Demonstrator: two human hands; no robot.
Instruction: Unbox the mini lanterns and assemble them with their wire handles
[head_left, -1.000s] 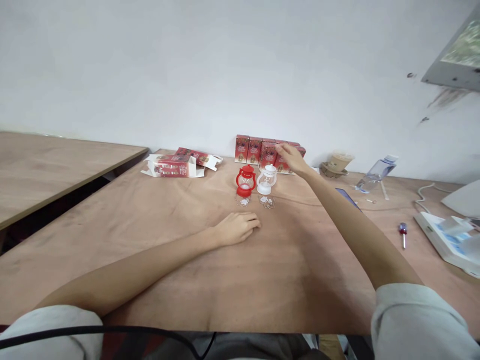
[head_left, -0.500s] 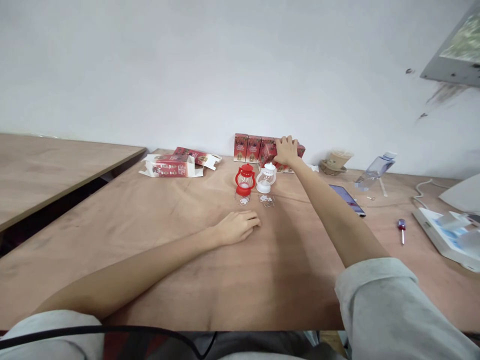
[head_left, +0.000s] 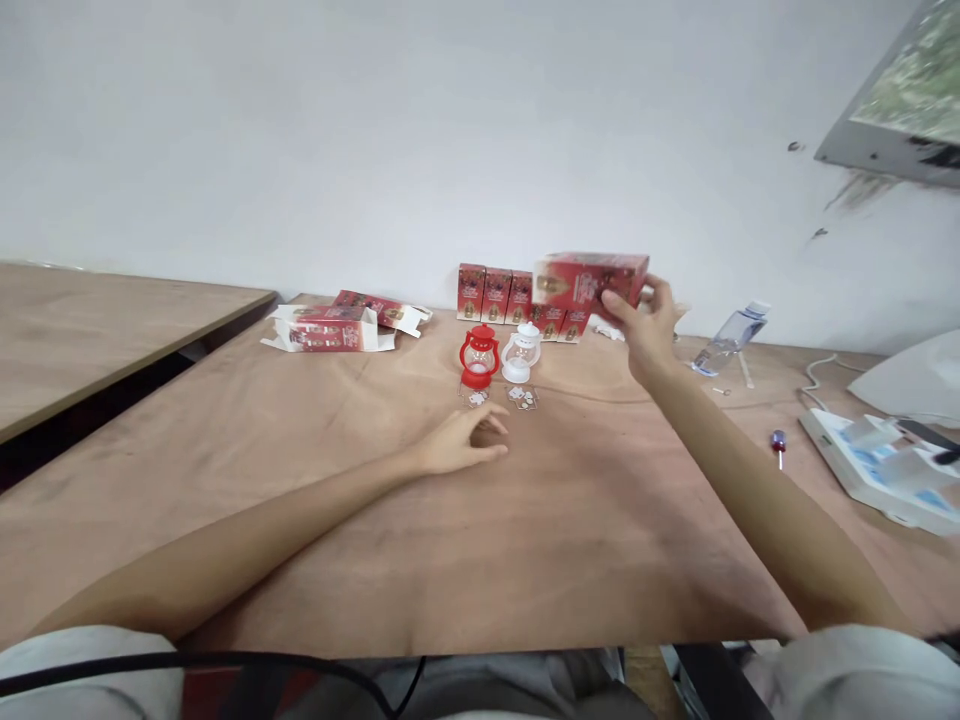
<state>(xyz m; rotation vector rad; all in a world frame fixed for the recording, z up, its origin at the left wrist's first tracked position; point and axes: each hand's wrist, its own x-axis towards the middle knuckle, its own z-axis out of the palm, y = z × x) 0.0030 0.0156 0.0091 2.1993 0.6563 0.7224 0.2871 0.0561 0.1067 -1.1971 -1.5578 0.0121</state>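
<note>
My right hand (head_left: 646, 325) grips a red printed box (head_left: 589, 280), raised above the table and lying sideways in the fingers. My left hand (head_left: 461, 440) rests on the table with fingers apart and nothing in it. Just beyond it stand a red lantern (head_left: 479, 357) and a white lantern (head_left: 521, 353), side by side. Small white pieces and thin wire (head_left: 523, 398) lie in front of the white one, with a similar small heap (head_left: 475, 397) before the red one. Behind, several upright red boxes (head_left: 496, 296) line the wall, partly hidden by the raised box.
Two opened red boxes (head_left: 330, 328) with flaps out lie at the back left. To the right are a tilted clear bottle (head_left: 727, 340), a screwdriver (head_left: 779, 445) and a white power strip (head_left: 877, 470). A gap separates this table from another table (head_left: 112, 330).
My right hand has lifted a red box off the row and moved it up and right. My left hand's fingers have spread apart. The view has shifted slightly.
</note>
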